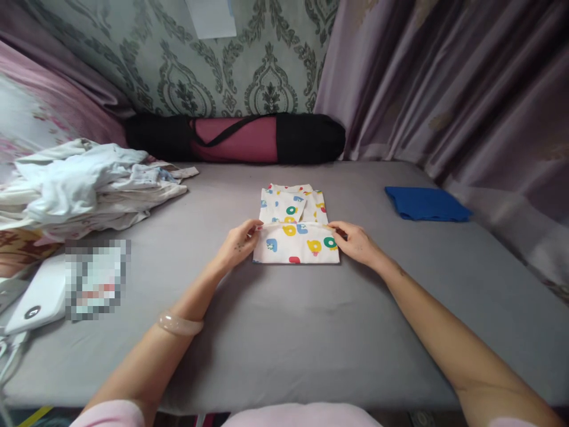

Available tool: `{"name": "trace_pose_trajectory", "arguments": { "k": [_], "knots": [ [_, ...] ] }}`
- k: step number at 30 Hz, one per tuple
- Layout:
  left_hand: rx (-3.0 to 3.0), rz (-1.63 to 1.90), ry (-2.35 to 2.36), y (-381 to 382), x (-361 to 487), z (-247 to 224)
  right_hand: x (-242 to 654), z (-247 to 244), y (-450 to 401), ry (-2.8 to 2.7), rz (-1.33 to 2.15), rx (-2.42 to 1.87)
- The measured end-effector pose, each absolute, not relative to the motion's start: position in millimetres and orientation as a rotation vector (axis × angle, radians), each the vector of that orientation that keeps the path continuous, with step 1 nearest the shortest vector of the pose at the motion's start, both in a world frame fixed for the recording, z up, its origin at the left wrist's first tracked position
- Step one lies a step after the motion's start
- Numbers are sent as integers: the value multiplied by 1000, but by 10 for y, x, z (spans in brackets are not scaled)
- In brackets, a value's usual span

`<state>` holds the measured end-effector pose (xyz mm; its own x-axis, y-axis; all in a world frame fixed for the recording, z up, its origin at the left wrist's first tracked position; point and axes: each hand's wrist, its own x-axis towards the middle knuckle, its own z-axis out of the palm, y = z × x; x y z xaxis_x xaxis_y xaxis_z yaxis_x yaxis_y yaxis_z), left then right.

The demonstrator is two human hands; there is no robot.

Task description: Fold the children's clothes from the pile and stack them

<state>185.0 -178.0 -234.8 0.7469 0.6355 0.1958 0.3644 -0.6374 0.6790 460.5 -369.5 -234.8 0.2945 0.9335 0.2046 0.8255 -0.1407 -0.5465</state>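
A white garment with a colourful print of yellow, blue, green and red shapes lies partly folded on the grey bed surface. Its near part is folded up over the middle, and the far part with a slanted edge still shows behind the fold. My left hand pinches the left end of the folded edge. At the right end of the same edge, my right hand is closed on the cloth between thumb and fingers. A pale bangle circles my left wrist.
Piled clothes lie at the left. Nearer are a white power bank with cables and a blurred-out item. A folded blue cloth rests at right. A black and maroon long bag lies along the wall, beside curtains.
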Motion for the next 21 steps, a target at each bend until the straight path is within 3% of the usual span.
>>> {"name": "trace_pose_trajectory", "arguments": {
  "k": [7,12,21],
  "knots": [
    [2679,707,747,-2016,1760,-2359,4306,-2248,-3748,-1883,-205,-2173],
    [2775,651,460,-2357,1715,-2404,4093,-2273,-3664,-2266,54,-1920],
    [2750,521,549,-2363,1632,-2572,4211,-2487,-3592,-2297,173,-1929]
  ]
}}
